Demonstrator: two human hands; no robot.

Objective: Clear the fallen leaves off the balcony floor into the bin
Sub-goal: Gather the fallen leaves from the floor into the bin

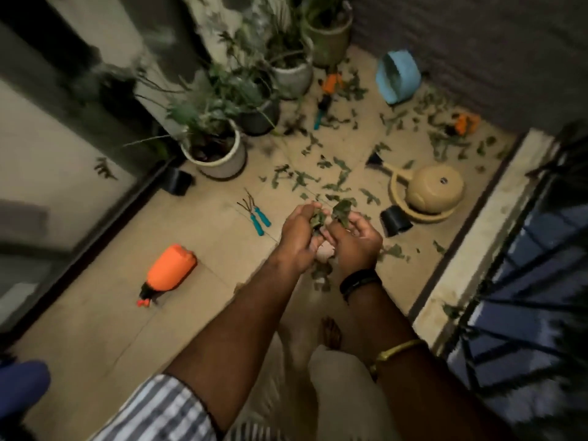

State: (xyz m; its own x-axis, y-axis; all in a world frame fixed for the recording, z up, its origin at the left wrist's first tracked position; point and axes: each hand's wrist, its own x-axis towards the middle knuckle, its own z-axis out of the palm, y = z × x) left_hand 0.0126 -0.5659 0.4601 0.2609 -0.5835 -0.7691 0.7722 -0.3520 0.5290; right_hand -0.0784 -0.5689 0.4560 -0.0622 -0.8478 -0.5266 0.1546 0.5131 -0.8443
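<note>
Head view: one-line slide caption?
Left hand and right hand bunch gathered leaves; many more still litter the balcony floor.

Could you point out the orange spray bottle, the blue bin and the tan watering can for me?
orange spray bottle [173, 268]: head view, middle of its orange body.
blue bin [405, 76]: head view, its outer side wall, lying tipped.
tan watering can [436, 187]: head view, its rounded top.
</note>
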